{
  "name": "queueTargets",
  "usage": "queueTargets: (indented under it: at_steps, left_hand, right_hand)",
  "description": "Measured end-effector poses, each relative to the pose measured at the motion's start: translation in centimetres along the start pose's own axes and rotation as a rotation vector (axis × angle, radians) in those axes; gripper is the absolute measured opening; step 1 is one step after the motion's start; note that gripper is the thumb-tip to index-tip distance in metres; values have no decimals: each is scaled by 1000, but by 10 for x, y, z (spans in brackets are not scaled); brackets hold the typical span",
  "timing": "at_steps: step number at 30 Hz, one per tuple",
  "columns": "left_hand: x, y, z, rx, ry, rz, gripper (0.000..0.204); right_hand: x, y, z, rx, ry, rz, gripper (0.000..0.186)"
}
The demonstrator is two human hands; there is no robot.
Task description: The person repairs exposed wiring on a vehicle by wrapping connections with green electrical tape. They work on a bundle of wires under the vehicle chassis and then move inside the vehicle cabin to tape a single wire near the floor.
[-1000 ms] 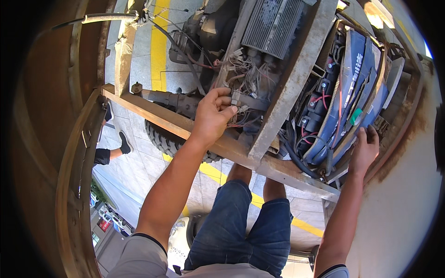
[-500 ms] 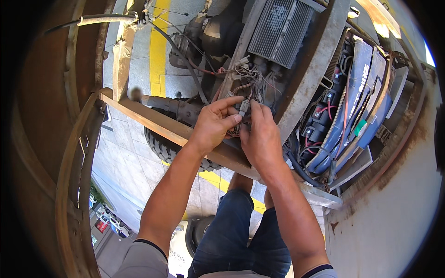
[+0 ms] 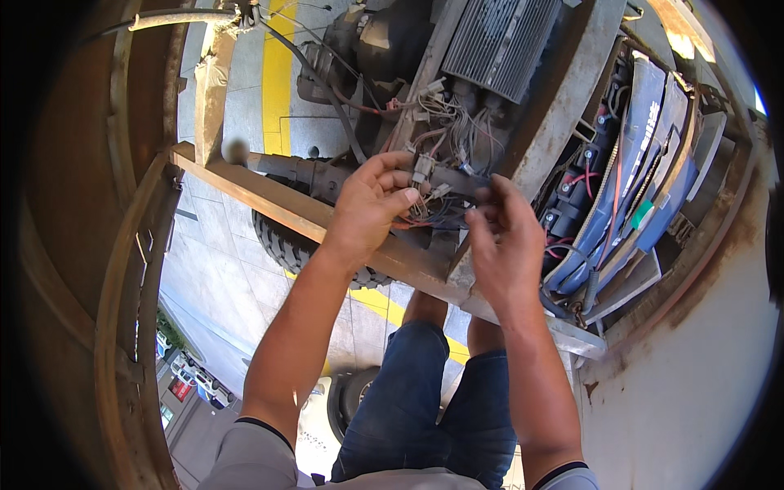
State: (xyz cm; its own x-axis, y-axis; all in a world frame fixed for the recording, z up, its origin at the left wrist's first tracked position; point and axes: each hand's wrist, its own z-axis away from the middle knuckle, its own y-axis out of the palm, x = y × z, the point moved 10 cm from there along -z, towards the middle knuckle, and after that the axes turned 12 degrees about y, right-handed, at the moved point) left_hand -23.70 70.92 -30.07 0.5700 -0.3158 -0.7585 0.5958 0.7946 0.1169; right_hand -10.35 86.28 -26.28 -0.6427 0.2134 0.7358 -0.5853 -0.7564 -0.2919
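Note:
My left hand (image 3: 367, 208) is closed on a pale plastic wire connector (image 3: 423, 170), with thin wires running from it into a tangled loom (image 3: 453, 122). To its right, my right hand (image 3: 506, 245) has its fingers curled and apart beside the wires, with nothing visible in them. Both hands are over a rusty metal frame (image 3: 269, 200), just below a finned aluminium radiator-like block (image 3: 494, 45).
Right of the hands is a blue-cased battery pack (image 3: 629, 163) with black terminals and red cables. A steel rail (image 3: 576, 82) runs beside it. Rusty panels (image 3: 98, 245) curve at left. A tyre (image 3: 278, 245) and tiled floor (image 3: 229, 269) with yellow stripes show below.
My right hand came from the battery pack to the connector in my left hand, then moved rightward away from it with fingers spreading. My left hand stays on the connector, shifted slightly upward.

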Motion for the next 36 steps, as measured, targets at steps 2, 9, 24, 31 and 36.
queueTargets:
  at_steps: [2, 9, 24, 31, 36]
  left_hand:
    - [2, -11, 8, -20, 13, 3, 54]
    - [6, -19, 20, -67, 130, -215, 63]
    - [-9, -13, 27, -80, 404, -730, 48]
    - [-4, -7, 30, -62, 318, -565, 50]
    - [-17, -24, 23, -85, 420, -557, 44]
  right_hand:
    - [-17, -13, 9, -8, 32, -72, 33]
    - [-33, 19, 41, 172, 59, 45, 29]
    - [-76, 104, 21, 74, 331, -514, 18]
    - [-75, 95, 34, 29, 275, -409, 16]
    - [-80, 87, 50, 66, 461, -580, 17]
